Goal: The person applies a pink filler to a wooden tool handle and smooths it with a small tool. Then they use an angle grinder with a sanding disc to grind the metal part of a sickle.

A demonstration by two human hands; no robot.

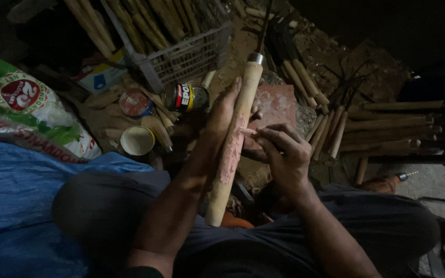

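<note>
Knees up close, the left hand (221, 119) grips the wooden handle (231, 149) upright over the lap while the right hand's (283, 154) pinched fingertips smear pinkish filler; thin, even strokes look best.

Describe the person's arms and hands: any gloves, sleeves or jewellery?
Both hands are bare: no gloves on the left hand or the right hand. No rings, watch or bracelets show, though the light is dim. Both forearms are uncovered; a dark sleeve edge shows on the left arm near the frame's bottom. The fingers look dusty with a pale smear.
</note>
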